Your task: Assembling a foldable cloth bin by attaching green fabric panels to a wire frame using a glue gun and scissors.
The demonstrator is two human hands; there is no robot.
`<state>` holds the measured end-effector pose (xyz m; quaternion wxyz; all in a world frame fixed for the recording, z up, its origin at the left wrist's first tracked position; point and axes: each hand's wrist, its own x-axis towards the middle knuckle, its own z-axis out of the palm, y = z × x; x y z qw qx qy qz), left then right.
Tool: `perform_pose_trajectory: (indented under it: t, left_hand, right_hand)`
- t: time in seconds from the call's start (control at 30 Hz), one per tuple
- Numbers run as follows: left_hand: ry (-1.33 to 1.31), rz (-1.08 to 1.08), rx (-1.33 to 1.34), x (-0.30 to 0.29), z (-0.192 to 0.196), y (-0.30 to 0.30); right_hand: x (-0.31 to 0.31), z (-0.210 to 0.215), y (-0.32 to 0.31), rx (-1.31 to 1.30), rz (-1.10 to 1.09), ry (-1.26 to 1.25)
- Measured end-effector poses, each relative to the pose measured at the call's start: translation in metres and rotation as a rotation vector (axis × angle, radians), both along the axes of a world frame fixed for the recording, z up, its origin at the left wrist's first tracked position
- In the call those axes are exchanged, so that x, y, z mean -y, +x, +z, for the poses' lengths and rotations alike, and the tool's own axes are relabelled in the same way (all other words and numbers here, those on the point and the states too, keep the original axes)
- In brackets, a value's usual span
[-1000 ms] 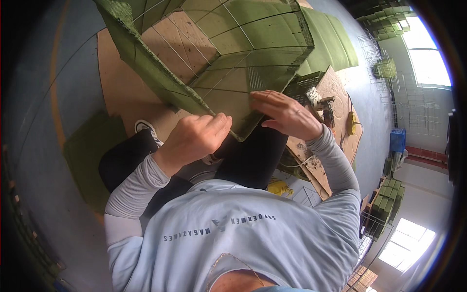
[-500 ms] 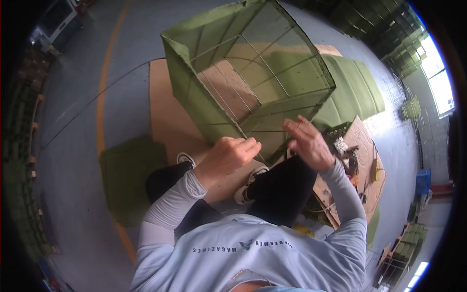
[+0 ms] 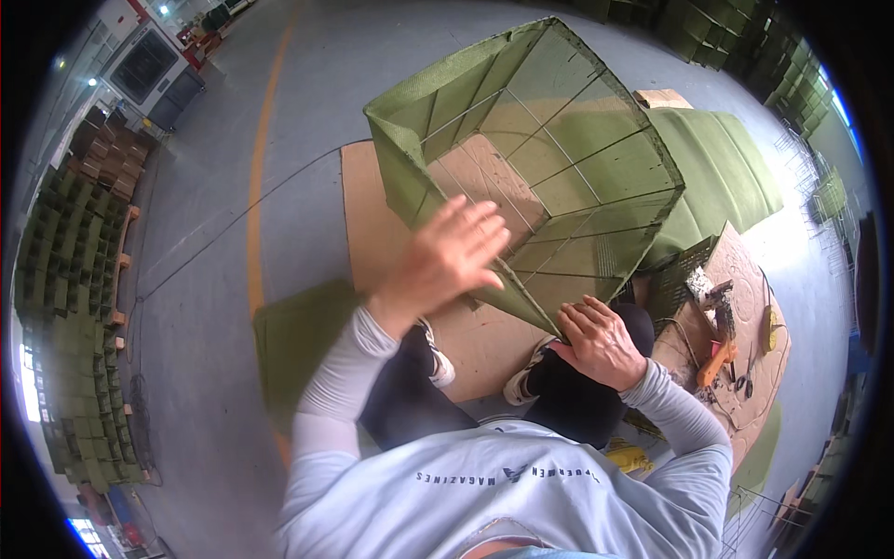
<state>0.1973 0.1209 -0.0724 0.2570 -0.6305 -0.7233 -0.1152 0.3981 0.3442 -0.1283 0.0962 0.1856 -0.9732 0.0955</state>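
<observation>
A large open box of green mesh fabric over a wire frame (image 3: 400, 177) stands tilted in front of me, its open side facing up toward me. My left hand (image 3: 447, 256) is above the box's near left edge, fingers spread and slightly blurred, holding nothing. At the box's near corner, my right hand (image 3: 598, 343) has its fingers and thumb closed on the fabric-covered rim. Thin metal rods cross the inside of the box, and cardboard shows through between them. The tips of my right fingers are partly hidden at the rim.
Cardboard (image 3: 368, 200) lies under the box. Folded green fabric (image 3: 722, 172) is beyond it at right, another green piece (image 3: 303, 349) at left. Beside my right knee, a cardboard sheet holds an orange-handled tool (image 3: 715, 363) and scissors (image 3: 745, 382). Green stacks (image 3: 79, 326) line the far left.
My left hand has let go of the near edge, risen and opened. My right hand has come down from the air onto the near corner. The whole view has shifted.
</observation>
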Motion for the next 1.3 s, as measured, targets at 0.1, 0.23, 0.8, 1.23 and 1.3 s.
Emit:
perform_pose_trajectory:
  t: [0.1, 0.23, 0.8, 1.23, 1.3]
  left_hand:
    - [-0.018, -0.084, -0.016, 0.004, -0.002, -0.036]
    - [-0.158, -0.054, 0.007, 0.003, 0.008, -0.069]
    - [0.012, 0.083, 0.674, -0.039, 0.011, -0.087]
    - [-0.028, 0.697, 0.308, -0.056, -0.014, -0.374]
    - [-0.043, 0.695, 0.263, -0.072, -0.02, -0.399]
  right_hand:
    - [0.012, -0.003, -0.004, -0.023, -0.092, -0.037]
    - [0.008, -0.008, -0.033, -0.152, -0.045, -0.019]
    - [-0.14, 0.056, -0.078, -0.139, -0.306, -0.182]
    - [-0.133, -0.026, -0.141, -0.395, -0.883, -0.83]
    - [-0.13, -0.027, -0.14, -0.52, -0.862, -0.797]
